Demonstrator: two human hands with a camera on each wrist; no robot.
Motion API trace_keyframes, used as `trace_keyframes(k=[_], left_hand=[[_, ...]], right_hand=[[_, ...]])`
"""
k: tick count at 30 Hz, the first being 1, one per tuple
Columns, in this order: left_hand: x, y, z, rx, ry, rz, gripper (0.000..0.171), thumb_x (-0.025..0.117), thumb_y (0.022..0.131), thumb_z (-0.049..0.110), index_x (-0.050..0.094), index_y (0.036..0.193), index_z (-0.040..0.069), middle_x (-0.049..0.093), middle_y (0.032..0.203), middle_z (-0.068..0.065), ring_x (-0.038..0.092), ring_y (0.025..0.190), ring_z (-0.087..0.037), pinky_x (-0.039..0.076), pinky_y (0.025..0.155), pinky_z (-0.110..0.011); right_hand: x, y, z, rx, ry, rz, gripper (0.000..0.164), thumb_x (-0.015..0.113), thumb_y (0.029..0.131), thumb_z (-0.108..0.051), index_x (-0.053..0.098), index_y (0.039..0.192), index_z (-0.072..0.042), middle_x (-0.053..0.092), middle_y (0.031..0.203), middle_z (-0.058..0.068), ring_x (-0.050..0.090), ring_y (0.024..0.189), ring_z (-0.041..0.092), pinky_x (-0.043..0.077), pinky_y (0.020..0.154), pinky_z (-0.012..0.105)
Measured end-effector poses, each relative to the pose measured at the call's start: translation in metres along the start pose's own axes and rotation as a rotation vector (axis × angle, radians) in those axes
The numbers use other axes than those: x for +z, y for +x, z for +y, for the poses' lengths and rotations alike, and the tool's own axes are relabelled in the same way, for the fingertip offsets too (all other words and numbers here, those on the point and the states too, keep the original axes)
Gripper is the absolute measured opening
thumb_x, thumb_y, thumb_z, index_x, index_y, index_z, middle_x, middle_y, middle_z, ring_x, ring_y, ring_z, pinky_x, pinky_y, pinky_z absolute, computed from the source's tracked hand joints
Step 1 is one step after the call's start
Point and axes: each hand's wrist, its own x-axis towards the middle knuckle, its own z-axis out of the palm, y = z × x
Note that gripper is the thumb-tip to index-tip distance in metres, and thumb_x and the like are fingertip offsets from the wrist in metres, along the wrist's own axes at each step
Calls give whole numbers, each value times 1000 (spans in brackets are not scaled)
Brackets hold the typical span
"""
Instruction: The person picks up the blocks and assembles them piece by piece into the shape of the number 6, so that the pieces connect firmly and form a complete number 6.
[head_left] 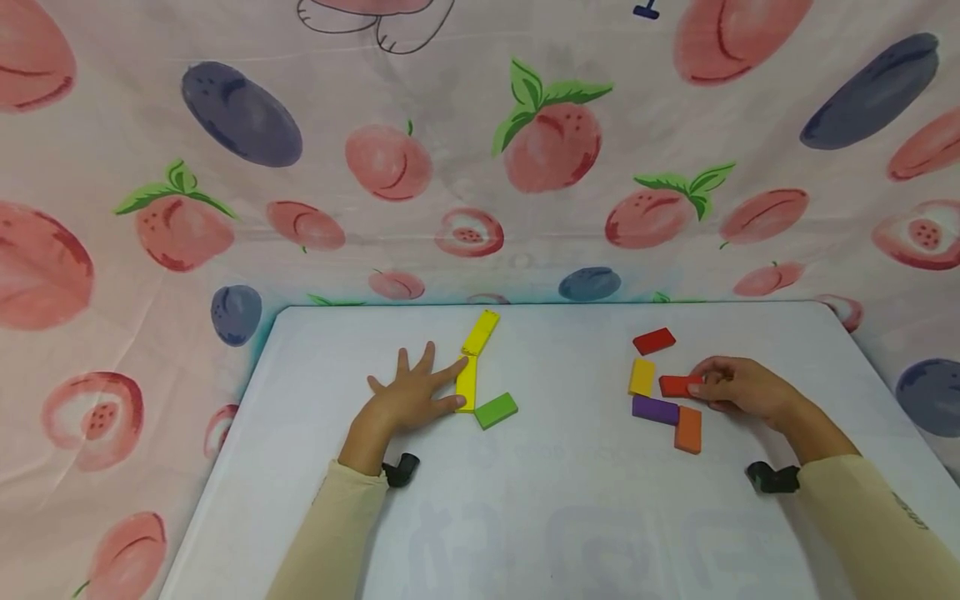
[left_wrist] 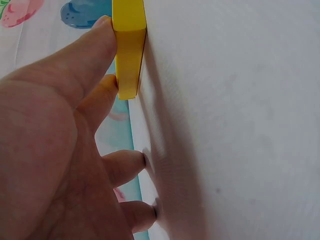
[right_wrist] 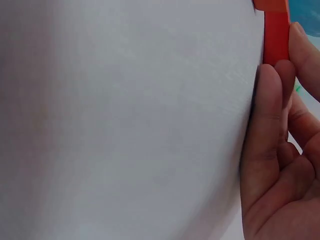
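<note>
On the left, my left hand lies with its fingers spread. Its thumb and index fingertips touch a yellow block, seen close up in the left wrist view. Another yellow block meets its far end at an angle, and a green block lies by its near end. Over on the right, my right hand pinches the right end of a flat red block between thumb and fingers. Around that block lie an amber block, a purple block and an orange block.
A second red block lies apart, beyond the right-hand group. Everything rests on a white tabletop. Its far edge meets a hanging cloth printed with fruit. Each wrist carries a small black camera.
</note>
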Motion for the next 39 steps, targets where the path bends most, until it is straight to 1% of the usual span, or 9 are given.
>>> trace_keyframes(k=[4, 11, 18, 20, 25, 30, 34, 36, 39], left_hand=[[0, 0, 0, 1, -3, -1, 68, 58, 95, 63, 29, 156, 53, 1, 174, -9, -11, 155, -52, -2, 100, -92], [-1, -1, 1, -1, 8, -5, 68, 57, 96, 63, 28, 157, 53, 1, 174, -10, -11, 155, -52, -1, 100, -92], [-2, -1, 2, 0, 5, -3, 68, 57, 96, 62, 28, 157, 52, 1, 174, -10, -10, 155, -52, -1, 100, -92], [-2, -1, 3, 0, 2, -2, 68, 57, 96, 62, 28, 157, 52, 1, 174, -10, -10, 155, -52, -1, 100, -92], [-3, -1, 4, -4, -4, 0, 68, 59, 96, 61, 29, 157, 51, 2, 174, -11, -9, 155, -53, -1, 100, -92], [-3, -2, 4, -2, -5, -2, 68, 59, 96, 61, 29, 157, 51, 3, 174, -11, -10, 155, -53, -1, 99, -92], [-3, -2, 4, -1, 0, -3, 68, 58, 96, 61, 29, 157, 51, 2, 174, -11, -10, 155, -53, -1, 99, -92], [-3, -2, 4, -2, 0, -1, 68, 58, 96, 61, 29, 157, 51, 2, 174, -11, -10, 155, -53, -1, 100, -92], [-3, -3, 4, -1, 0, 0, 68, 58, 96, 61, 29, 157, 51, 2, 174, -11, -10, 155, -53, -1, 100, -92]], right_hand=[[0, 0, -1, -8, -39, -16, 64, 74, 92, -46, 56, 135, -3, 54, 95, 8, 51, 91, 23, 47, 69, 28], [-2, 0, -2, -30, -67, -24, 56, 75, 92, -39, 55, 129, -2, 51, 102, 9, 47, 101, 25, 48, 73, 27], [-6, -1, 3, -38, 22, -43, 52, 68, 98, -40, 50, 131, -4, 51, 119, 15, 43, 113, 29, 48, 81, 30], [-6, -1, 4, -38, 68, -48, 56, 66, 99, -41, 47, 138, -5, 50, 128, 18, 44, 116, 29, 52, 84, 30], [-3, -3, -2, -24, 149, -45, 67, 63, 100, -43, 40, 151, -7, 45, 141, 20, 52, 113, 26, 56, 85, 26], [2, -7, -24, -33, 186, -17, 57, 61, 102, -43, 44, 140, -5, 49, 134, 15, 50, 116, 24, 55, 86, 24], [10, -12, -47, -76, 245, -14, 49, 63, 101, -40, 44, 129, -4, 57, 122, 10, 57, 110, 19, 56, 88, 25], [15, -14, -56, -110, 269, -25, 47, 64, 101, -36, 45, 129, -3, 59, 118, 9, 61, 106, 16, 57, 89, 25], [23, -16, -65, -155, 284, -49, 49, 64, 101, -31, 44, 139, -6, 58, 116, 10, 63, 105, 16, 58, 90, 26]])
